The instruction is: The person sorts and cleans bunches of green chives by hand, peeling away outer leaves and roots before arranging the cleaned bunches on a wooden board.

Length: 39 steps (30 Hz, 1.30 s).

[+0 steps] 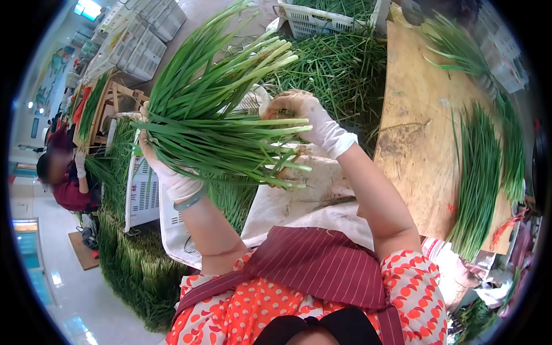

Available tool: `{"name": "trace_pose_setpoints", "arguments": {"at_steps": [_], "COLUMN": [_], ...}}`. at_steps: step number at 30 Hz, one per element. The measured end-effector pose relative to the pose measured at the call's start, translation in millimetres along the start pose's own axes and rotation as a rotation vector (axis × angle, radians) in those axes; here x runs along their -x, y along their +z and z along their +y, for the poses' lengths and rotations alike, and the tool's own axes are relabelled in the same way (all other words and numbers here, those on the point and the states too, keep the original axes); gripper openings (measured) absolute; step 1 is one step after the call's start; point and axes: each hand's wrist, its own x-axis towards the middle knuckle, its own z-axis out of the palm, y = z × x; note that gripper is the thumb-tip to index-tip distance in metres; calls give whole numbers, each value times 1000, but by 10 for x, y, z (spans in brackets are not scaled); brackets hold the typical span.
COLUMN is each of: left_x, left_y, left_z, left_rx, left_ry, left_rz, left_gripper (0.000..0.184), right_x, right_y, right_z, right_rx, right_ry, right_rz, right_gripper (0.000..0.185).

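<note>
My left hand (164,158), in a white glove, is wrapped round a large bunch of green leafy stalks (213,126). The pale stalk ends fan out to the right in two clumps. My right hand (305,115), also gloved, is beside the stalk ends with its fingers curled in; a few thin scraps show at the fingers, too small to tell. Below both hands a dirty white cloth (310,201) covers my lap.
A wooden board (408,121) on the right bears sorted bundles (480,178). Loose greens (339,75) are heaped ahead, by a white crate (322,23). At left are a crate (142,192), stacked bundles (138,259) and a co-worker (69,178).
</note>
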Motion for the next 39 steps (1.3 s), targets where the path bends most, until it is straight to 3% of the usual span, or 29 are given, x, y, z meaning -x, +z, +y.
{"name": "trace_pose_setpoints", "arguments": {"at_steps": [2, 4, 6, 7, 8, 9, 10, 12, 13, 14, 15, 16, 17, 20, 21, 22, 24, 25, 28, 30, 32, 36, 37, 39], "left_x": [-99, -105, -143, -155, -173, -262, -278, -313, -233, -238, -253, -239, -207, -129, -156, -144, -135, -173, -187, -235, -230, -419, -389, -355], "left_y": [-110, -64, -112, -92, -74, -144, -140, -105, 187, 159, 97, 106, 120, 165, 120, 138, 222, 214, 124, 58, 144, -190, -158, -56], "left_z": [10, 47, 36, 9, -25, -13, -37, -68, -88, -75, -52, -30, -14, 48, 100, 93, 46, 21, 53, 18, 13, 43, 83, 50], "left_rx": [5, -6, -14, -125, -235, 23, 27, 291, 193, 192, 370, 548, 528, 739, 782, 781, 412, 548, 667, 552, 313, 424, 531, 533], "left_ry": [2, -38, -15, 56, 126, 44, 42, -48, 75, 75, 31, -14, -15, -113, -127, -125, 85, 42, -120, -24, 66, 33, -81, -59], "left_rz": [27, 119, 126, 126, 125, 140, 137, -23, 171, 166, 4, -159, -195, -242, -150, -147, -115, -301, -328, -314, 30, -44, -99, -163], "left_gripper": [47, 45, 42, 40, 38, 36, 36, 38, 38, 38, 38, 38, 35, 32, 29, 29, 30, 31, 30, 33, 33, 34, 34, 33], "right_x": [100, 255, 463, 486, 515, 549, 482, 359, 287, 253, 247, 252, 264, 332, 342, 337, 316, 309, 301, 335, 412, 490, 470, 393], "right_y": [-56, -296, -477, -498, -391, -326, -277, -181, -94, -53, -33, -38, -36, -37, -34, -19, -11, -32, -49, 17, -54, -18, -36, -53], "right_z": [-96, -136, -105, -215, -204, -236, -377, -370, -445, -484, -404, -396, -397, -418, -429, -447, -485, -491, -503, -546, -626, -509, -552, -539], "right_rx": [-351, -586, -825, -836, -643, -643, -643, -387, -885, -1385, -1530, -1531, -1496, -1392, -1324, -1326, -1367, -1366, -1415, -1442, -1447, -1545, -1477, -1310], "right_ry": [250, 374, 385, 332, 411, 386, 361, 467, 592, 696, 656, 651, 592, 525, 513, 515, 572, 573, 681, 574, 545, 515, 483, 496], "right_rz": [256, 392, 34, -162, -228, -213, -197, -273, -84, 124, 148, 151, 135, 64, 14, 12, 70, 72, 89, 210, 145, 39, 60, 9], "right_gripper": [14, 26, 57, 79, 86, 82, 79, 57, 46, 36, 31, 31, 32, 33, 32, 32, 32, 32, 31, 33, 35, 44, 49, 49]}}
